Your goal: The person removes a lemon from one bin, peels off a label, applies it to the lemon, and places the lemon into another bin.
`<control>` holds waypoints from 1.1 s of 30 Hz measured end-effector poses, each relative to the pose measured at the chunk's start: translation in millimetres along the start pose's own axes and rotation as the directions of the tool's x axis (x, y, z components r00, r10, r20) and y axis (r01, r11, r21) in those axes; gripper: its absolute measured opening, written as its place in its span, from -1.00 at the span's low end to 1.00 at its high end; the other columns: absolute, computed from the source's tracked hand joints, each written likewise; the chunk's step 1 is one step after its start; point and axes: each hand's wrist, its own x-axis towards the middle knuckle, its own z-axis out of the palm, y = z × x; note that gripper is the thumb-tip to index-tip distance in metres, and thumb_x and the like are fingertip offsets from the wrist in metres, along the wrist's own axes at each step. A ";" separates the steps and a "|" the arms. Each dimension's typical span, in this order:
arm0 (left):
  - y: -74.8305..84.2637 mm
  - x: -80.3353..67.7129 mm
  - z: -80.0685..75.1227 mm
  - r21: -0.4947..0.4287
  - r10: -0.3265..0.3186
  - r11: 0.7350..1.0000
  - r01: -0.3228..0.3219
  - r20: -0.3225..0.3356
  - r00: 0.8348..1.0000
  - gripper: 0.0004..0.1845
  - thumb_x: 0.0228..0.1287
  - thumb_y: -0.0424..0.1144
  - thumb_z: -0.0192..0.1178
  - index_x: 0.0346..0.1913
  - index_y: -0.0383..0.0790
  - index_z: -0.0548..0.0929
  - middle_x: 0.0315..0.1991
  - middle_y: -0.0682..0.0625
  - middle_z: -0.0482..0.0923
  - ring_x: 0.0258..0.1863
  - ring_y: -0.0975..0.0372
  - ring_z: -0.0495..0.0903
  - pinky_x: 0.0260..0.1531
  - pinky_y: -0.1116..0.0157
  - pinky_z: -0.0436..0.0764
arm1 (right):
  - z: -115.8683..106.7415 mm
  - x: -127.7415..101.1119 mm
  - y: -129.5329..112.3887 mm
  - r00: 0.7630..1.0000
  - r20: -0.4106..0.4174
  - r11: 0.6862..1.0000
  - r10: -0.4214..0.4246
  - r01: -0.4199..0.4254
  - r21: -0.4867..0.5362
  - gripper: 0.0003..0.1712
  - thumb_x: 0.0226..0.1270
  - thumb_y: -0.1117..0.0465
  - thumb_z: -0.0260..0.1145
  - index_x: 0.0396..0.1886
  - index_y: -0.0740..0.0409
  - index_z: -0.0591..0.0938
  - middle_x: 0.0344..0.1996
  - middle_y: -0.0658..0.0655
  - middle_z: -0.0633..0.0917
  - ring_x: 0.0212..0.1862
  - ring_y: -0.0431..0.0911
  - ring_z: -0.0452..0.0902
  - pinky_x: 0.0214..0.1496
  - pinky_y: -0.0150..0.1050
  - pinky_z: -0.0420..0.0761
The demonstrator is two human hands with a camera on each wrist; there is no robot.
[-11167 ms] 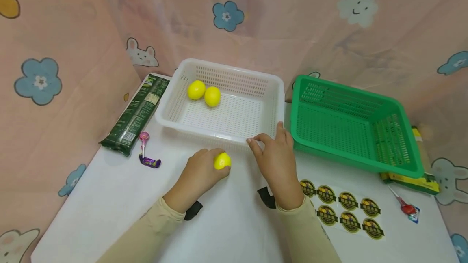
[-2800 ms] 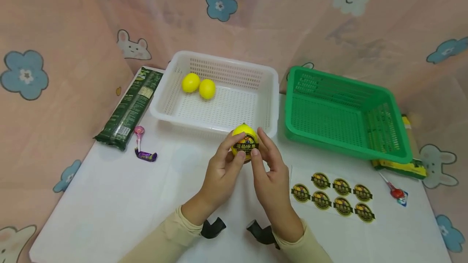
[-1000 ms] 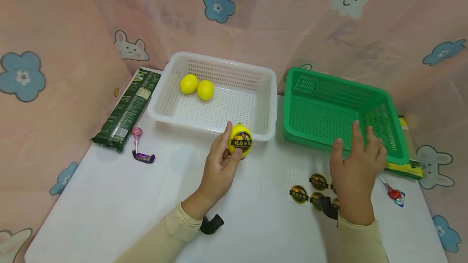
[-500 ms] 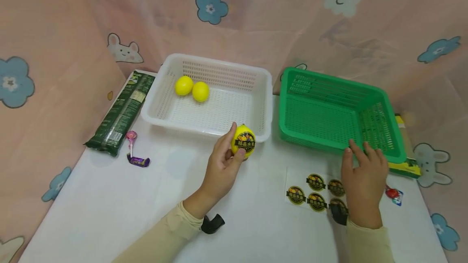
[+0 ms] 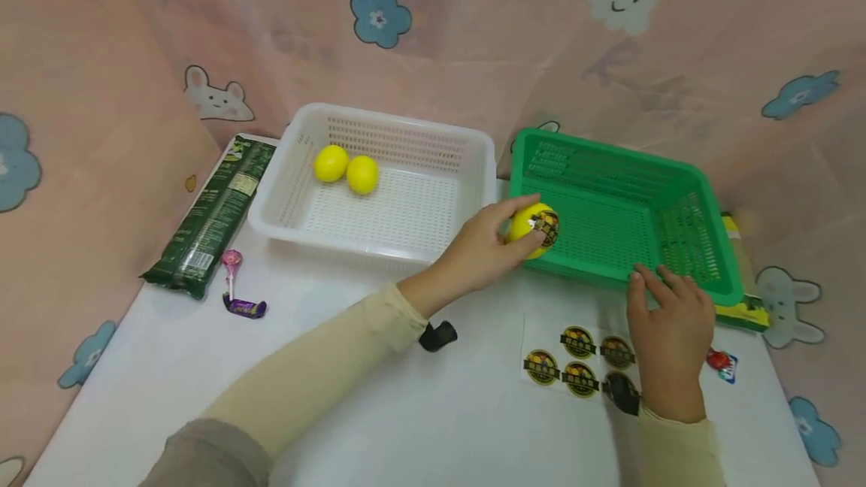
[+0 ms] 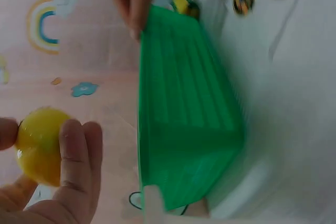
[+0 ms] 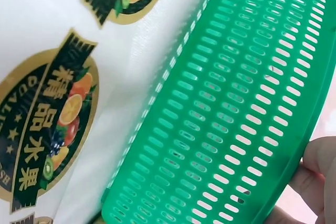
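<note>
The left hand (image 5: pixel 483 250) is gripping a round yellow lemon with a dark round sticker (image 5: pixel 534 228), fingers and thumb curled round it, and is holding it just over the near left rim of the green slotted plastic basket (image 5: pixel 683 183). The right hand (image 5: pixel 670 318) is resting at the near rim of the green basket toward its right end, fingers fairly straight and touching the edge. Just in front of the green basket, a white sheet of round dark fruit stickers (image 5: pixel 561 355) is lying on the white table (image 5: pixel 379 412), partly under the right wrist. Left of the green basket a white slotted plastic basket (image 5: pixel 473 164) is standing, with two plain yellow lemons (image 5: pixel 347 169) touching each other in its far left corner.
</note>
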 end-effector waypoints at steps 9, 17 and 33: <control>7.1 68.8 28.1 0.546 -0.103 0.837 -0.019 0.191 0.976 -0.39 0.61 0.04 0.17 0.61 0.08 0.39 0.33 0.01 0.47 -0.09 0.30 0.54 -0.17 0.35 0.57 | 2.0 -0.5 -1.2 0.999 0.034 1.000 0.030 -0.030 -0.003 -0.62 0.66 0.12 0.25 0.17 0.29 0.76 0.22 0.45 0.66 0.38 0.36 0.44 0.57 0.18 0.19; -4.8 72.5 35.3 0.615 -0.118 0.787 -0.040 0.213 0.970 -0.41 0.61 0.00 0.18 0.58 -0.08 0.43 0.36 -0.05 0.49 0.05 0.26 0.58 -0.08 0.34 0.60 | -1.6 0.7 -2.7 0.998 0.045 0.999 0.053 -0.052 -0.008 -0.61 0.66 0.10 0.24 0.19 0.27 0.76 0.25 0.44 0.64 0.41 0.38 0.40 0.56 0.19 0.18; -18.5 36.4 20.6 0.497 0.073 0.848 -0.185 0.236 0.969 -0.62 0.64 -0.11 0.16 0.35 -0.13 0.65 0.33 -0.03 0.53 0.27 0.23 0.52 0.20 0.39 0.49 | -2.0 -0.5 -3.5 0.999 0.024 0.999 0.044 -0.044 0.010 -0.64 0.65 0.13 0.26 0.17 0.27 0.77 0.22 0.43 0.67 0.38 0.35 0.44 0.57 0.14 0.19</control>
